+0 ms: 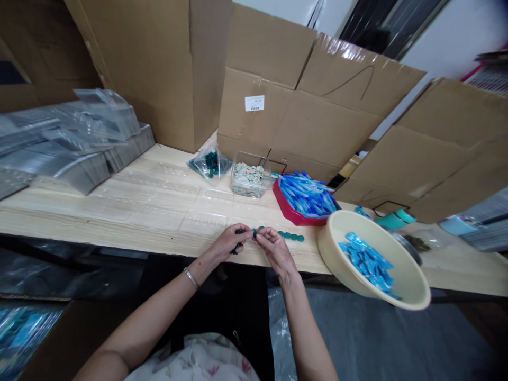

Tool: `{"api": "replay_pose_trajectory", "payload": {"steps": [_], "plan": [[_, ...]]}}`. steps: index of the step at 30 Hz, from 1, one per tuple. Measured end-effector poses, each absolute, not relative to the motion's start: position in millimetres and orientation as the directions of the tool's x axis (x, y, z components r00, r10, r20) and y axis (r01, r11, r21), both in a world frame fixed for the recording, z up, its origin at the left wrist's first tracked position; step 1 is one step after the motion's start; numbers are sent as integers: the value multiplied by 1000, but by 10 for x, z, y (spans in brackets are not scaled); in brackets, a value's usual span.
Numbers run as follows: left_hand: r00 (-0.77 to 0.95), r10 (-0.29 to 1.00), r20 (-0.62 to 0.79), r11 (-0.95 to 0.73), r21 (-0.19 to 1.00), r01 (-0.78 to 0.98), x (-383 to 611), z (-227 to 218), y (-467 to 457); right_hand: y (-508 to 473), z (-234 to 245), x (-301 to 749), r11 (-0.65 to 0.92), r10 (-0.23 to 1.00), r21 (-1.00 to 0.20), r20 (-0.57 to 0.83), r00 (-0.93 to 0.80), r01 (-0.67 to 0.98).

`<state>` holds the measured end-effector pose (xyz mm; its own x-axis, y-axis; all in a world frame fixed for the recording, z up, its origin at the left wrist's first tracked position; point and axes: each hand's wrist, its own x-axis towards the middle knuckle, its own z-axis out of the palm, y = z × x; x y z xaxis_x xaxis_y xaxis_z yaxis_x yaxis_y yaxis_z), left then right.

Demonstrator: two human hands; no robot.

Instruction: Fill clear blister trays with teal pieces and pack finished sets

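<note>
My left hand (230,242) and my right hand (274,248) meet at the front edge of the wooden table (130,211). Both are closed in a pinch on small dark teal pieces (254,233) held between the fingertips. A short row of teal pieces (289,235) lies on the table just right of my right hand. A clear plastic blister tray (166,203) lies flat on the table beyond my hands.
A cream bowl (413,286) with blue packets overhangs the table edge at right. Behind it stand a red tray (286,207) of blue sticks, a clear tub (249,181), a bag of teal pieces (209,163). Stacked clear trays (71,143) fill the left; cardboard boxes (301,116) line the back.
</note>
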<state>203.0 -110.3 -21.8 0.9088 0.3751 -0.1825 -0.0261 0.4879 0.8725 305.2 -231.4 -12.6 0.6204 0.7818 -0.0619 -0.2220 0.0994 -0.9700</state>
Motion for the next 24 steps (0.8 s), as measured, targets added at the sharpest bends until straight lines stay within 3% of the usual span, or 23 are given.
{"api": "replay_pose_trajectory", "payload": {"steps": [10, 24], "plan": [[941, 287, -178, 483, 875, 18, 1980, -230, -1086, -2350, -143, 3027, 29, 818, -954, -150, 556, -299], [948, 257, -188, 517, 855, 30, 1998, -285, -1106, -2298, -234, 2932, 113, 744, -966, -72, 665, -231]]}}
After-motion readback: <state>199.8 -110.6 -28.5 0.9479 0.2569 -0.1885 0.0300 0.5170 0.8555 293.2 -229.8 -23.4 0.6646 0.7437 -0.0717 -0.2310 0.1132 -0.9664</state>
